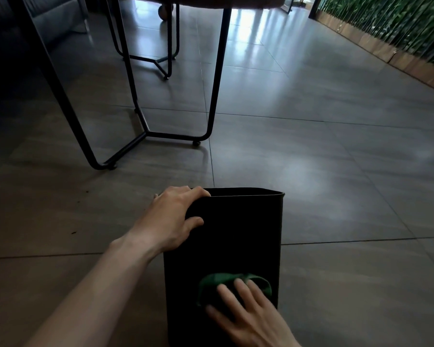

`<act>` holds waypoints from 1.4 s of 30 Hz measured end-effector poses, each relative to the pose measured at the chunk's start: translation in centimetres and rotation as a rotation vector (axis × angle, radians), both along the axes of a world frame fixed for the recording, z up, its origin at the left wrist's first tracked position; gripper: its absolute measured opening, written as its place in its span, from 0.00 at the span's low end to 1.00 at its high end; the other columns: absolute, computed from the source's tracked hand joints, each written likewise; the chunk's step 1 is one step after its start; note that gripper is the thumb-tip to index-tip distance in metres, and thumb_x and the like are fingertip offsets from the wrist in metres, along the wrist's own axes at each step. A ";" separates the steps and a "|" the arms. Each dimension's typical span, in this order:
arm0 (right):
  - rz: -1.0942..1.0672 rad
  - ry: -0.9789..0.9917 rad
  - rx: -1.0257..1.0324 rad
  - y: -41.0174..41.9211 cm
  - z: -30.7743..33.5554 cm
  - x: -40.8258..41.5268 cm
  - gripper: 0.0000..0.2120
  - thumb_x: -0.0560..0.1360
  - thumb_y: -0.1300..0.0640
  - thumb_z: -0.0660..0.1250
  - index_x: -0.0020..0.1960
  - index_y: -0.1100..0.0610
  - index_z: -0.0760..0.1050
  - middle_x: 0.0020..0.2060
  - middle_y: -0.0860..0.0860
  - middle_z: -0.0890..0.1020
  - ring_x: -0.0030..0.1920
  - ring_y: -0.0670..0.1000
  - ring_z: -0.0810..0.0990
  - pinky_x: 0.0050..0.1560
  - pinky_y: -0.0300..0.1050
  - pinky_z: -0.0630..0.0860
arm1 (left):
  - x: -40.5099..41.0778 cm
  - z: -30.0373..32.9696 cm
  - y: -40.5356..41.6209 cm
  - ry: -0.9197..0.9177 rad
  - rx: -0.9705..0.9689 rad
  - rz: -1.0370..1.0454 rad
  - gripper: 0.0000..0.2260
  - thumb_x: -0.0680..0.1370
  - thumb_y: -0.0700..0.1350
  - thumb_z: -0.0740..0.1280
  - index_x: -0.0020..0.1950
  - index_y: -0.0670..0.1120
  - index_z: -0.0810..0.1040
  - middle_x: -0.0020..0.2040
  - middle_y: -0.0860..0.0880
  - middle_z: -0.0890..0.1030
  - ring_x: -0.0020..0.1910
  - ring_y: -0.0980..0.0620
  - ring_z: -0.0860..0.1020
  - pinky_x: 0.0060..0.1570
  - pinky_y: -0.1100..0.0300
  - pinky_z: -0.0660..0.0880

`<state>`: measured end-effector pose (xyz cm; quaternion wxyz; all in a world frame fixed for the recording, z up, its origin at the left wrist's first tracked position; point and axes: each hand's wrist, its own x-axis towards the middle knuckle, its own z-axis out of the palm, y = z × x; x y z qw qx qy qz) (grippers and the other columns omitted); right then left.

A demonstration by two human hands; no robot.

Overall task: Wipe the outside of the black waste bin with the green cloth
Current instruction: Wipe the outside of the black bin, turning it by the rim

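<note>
Waste bin [226, 234] base and right hand [248, 314] wrist beyond the bottom edge.

matt black bin [231, 234], glossy floor tiles [311, 146]

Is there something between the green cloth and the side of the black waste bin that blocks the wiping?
Nothing visible. The right hand presses the green cloth flat against the black plastic waste bin; the left hand grips its rim corner, away from the cloth.

Left hand [176, 216] clamps over the bin [236, 234] rim's left corner, arm outstretched; right hand [251, 319] lies flat, fingers [246, 291] spread, pressing the cloth [226, 280].
</note>
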<state>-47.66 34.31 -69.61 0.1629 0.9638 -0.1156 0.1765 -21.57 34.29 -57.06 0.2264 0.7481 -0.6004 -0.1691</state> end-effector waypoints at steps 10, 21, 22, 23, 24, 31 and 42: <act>-0.389 -0.223 0.148 -4.1 5.4 3.7 0.20 0.76 0.54 0.64 0.68 0.52 0.75 0.63 0.62 0.74 0.56 0.66 0.77 0.53 0.62 0.80 | -0.2 0.4 0.1 -0.015 -0.001 -0.025 0.20 0.76 0.48 0.71 0.67 0.57 0.74 0.61 0.54 0.79 0.67 0.51 0.72 0.67 0.48 0.69; -0.632 -0.494 0.905 -6.7 10.8 -3.9 0.12 0.64 0.59 0.76 0.44 0.49 0.79 0.44 0.52 0.82 0.41 0.53 0.82 0.40 0.46 0.80 | 0.0 1.1 0.4 0.019 0.074 -0.046 0.16 0.76 0.48 0.73 0.62 0.57 0.75 0.55 0.56 0.78 0.60 0.51 0.75 0.63 0.50 0.71; -0.736 -0.597 1.053 -8.5 12.2 -4.9 0.12 0.66 0.60 0.79 0.44 0.50 0.79 0.40 0.56 0.84 0.37 0.54 0.84 0.37 0.50 0.82 | 0.1 1.3 0.5 0.026 0.086 -0.053 0.16 0.75 0.47 0.73 0.61 0.56 0.75 0.55 0.55 0.78 0.59 0.51 0.75 0.62 0.51 0.71; -0.809 -0.644 1.190 -10.3 13.5 -5.9 0.13 0.66 0.60 0.82 0.44 0.52 0.80 0.37 0.58 0.85 0.34 0.55 0.86 0.32 0.51 0.82 | 0.3 1.5 0.5 0.035 0.101 -0.064 0.15 0.75 0.47 0.73 0.60 0.56 0.75 0.55 0.55 0.79 0.59 0.51 0.75 0.62 0.51 0.71; -0.849 -0.624 1.258 -11.8 14.5 -6.8 0.14 0.65 0.58 0.84 0.44 0.53 0.80 0.36 0.58 0.86 0.32 0.53 0.86 0.29 0.49 0.81 | 0.5 1.6 0.7 0.046 0.116 -0.073 0.15 0.75 0.46 0.74 0.58 0.56 0.76 0.54 0.55 0.79 0.58 0.51 0.76 0.62 0.51 0.72; -0.648 0.043 0.819 -16.3 15.6 -5.0 0.32 0.74 0.53 0.78 0.67 0.26 0.71 0.53 0.46 0.74 0.49 0.51 0.81 0.51 0.48 0.79 | 1.2 2.4 1.9 0.104 0.174 -0.125 0.13 0.73 0.42 0.75 0.51 0.55 0.76 0.48 0.58 0.80 0.49 0.60 0.77 0.52 0.58 0.74; -0.342 0.296 0.649 -14.1 18.5 -1.7 0.13 0.77 0.53 0.73 0.57 0.38 0.79 0.60 0.46 0.72 0.52 0.49 0.73 0.51 0.49 0.76 | 2.4 2.8 3.4 -0.100 0.117 -0.015 0.14 0.72 0.41 0.73 0.49 0.58 0.73 0.51 0.58 0.77 0.55 0.51 0.75 0.61 0.47 0.71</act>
